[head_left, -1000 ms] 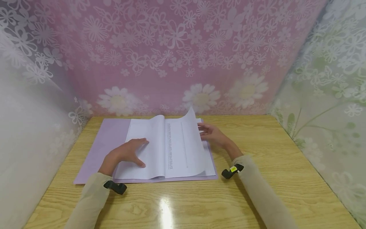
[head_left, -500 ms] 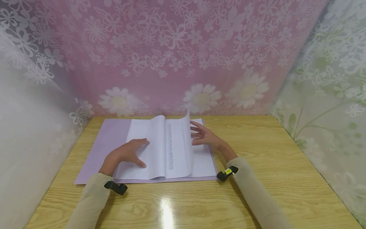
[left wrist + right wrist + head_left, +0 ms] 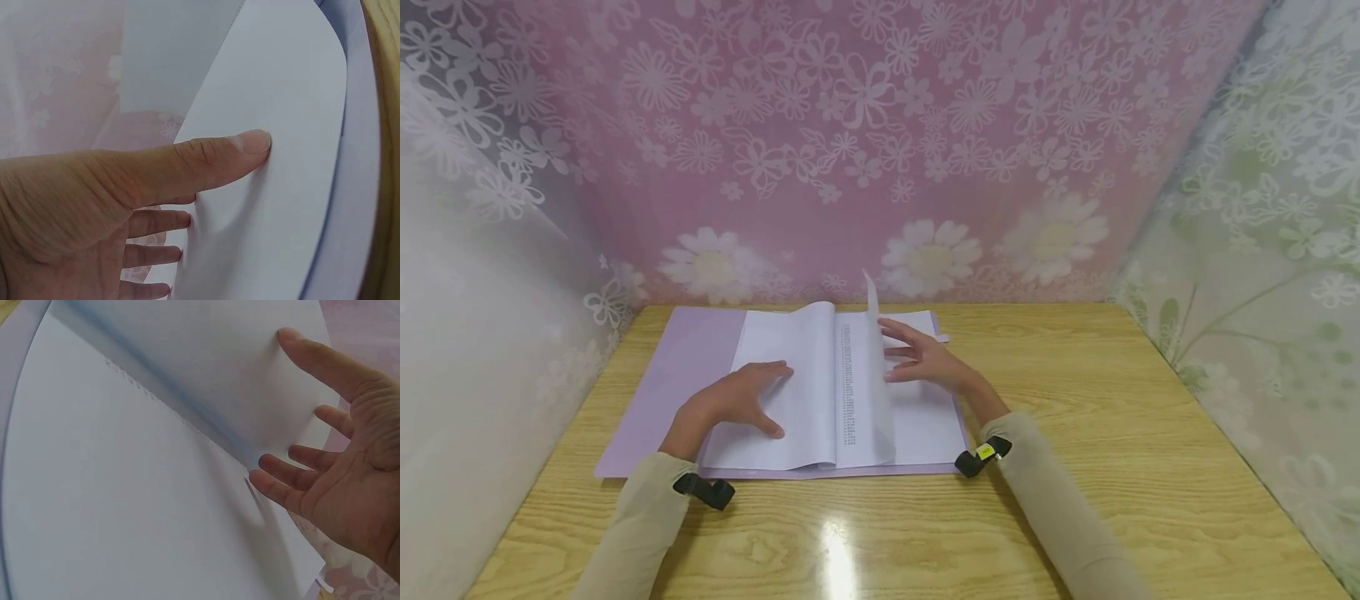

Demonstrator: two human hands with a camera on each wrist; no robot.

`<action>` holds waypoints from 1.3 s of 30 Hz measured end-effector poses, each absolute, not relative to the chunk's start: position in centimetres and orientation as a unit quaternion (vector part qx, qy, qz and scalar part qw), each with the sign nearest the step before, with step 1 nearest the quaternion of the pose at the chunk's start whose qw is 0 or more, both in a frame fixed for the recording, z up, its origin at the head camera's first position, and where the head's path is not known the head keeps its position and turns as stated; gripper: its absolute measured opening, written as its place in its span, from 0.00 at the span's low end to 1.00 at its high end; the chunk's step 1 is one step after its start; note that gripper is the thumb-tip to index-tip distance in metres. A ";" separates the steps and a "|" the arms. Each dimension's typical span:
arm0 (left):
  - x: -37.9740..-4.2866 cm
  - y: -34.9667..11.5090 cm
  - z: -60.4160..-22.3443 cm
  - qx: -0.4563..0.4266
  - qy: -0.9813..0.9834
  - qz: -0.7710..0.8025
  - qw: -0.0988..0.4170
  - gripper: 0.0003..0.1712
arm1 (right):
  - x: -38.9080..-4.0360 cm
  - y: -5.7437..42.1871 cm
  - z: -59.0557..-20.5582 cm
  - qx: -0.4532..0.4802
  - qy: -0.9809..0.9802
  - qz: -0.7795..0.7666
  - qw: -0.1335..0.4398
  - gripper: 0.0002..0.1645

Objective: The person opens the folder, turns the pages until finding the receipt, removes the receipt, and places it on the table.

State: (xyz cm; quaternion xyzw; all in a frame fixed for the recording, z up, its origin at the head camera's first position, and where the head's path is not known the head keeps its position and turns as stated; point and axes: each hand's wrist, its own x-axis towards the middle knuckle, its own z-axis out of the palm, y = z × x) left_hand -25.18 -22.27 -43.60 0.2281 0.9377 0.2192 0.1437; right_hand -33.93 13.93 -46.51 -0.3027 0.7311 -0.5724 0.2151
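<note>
A lilac folder (image 3: 681,375) lies spread on the table, with white paper sheets inside. My left hand (image 3: 733,400) rests on the left-hand sheet (image 3: 808,392), thumb and fingers spread apart; in the left wrist view its thumb (image 3: 250,145) presses the paper. One page (image 3: 880,417) with a column of small print stands half lifted near the fold. Behind it, my right hand (image 3: 928,358) touches its back with extended fingers. The right wrist view shows the right thumb (image 3: 300,347) against that raised page (image 3: 206,350). Below lies another white sheet (image 3: 112,487).
The folder sits on a wood-grain table (image 3: 1075,467). A small white tab (image 3: 942,337) sticks out at the folder's right edge. A pink flowered curtain (image 3: 850,167) hangs behind the table, and pale patterned sheeting (image 3: 1262,333) stands at the right.
My right hand has moved left, pushing the page from the right side toward the fold, so it stands more upright. The left hand has stayed in place.
</note>
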 end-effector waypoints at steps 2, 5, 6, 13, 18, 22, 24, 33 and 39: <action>-25.2 -22.2 -43.5 0.228 0.938 0.220 0.144 0.60 | -33.8 13.6 -46.4 -0.309 0.732 -0.570 0.210 0.55; -25.2 -22.2 -43.3 0.231 0.936 0.224 0.139 0.59 | -33.6 13.2 -46.1 -0.310 0.734 -0.568 0.207 0.55; -25.2 -22.2 -43.3 0.231 0.936 0.227 0.138 0.59 | -33.5 13.1 -46.1 -0.311 0.736 -0.566 0.205 0.54; -25.4 -22.0 -43.0 0.233 0.935 0.244 0.107 0.53 | -32.9 12.4 -45.4 -0.315 0.746 -0.556 0.189 0.54; -25.4 -21.5 -42.7 0.230 0.940 0.248 0.048 0.41 | -32.6 12.0 -45.2 -0.306 0.750 -0.557 0.184 0.54; -25.0 -20.3 -42.1 0.226 0.940 0.255 -0.036 0.30 | -32.5 11.8 -45.3 -0.305 0.753 -0.555 0.180 0.53; -24.7 -19.6 -41.8 0.230 0.934 0.263 -0.078 0.28 | -32.5 11.7 -45.4 -0.305 0.755 -0.553 0.177 0.53; -23.4 -16.6 -41.0 0.280 0.904 0.266 -0.184 0.30 | -31.2 10.6 -44.2 -0.291 0.763 -0.550 0.173 0.52; -22.7 -15.4 -41.0 0.302 0.901 0.260 -0.171 0.31 | -29.9 10.0 -42.9 -0.292 0.766 -0.549 0.166 0.51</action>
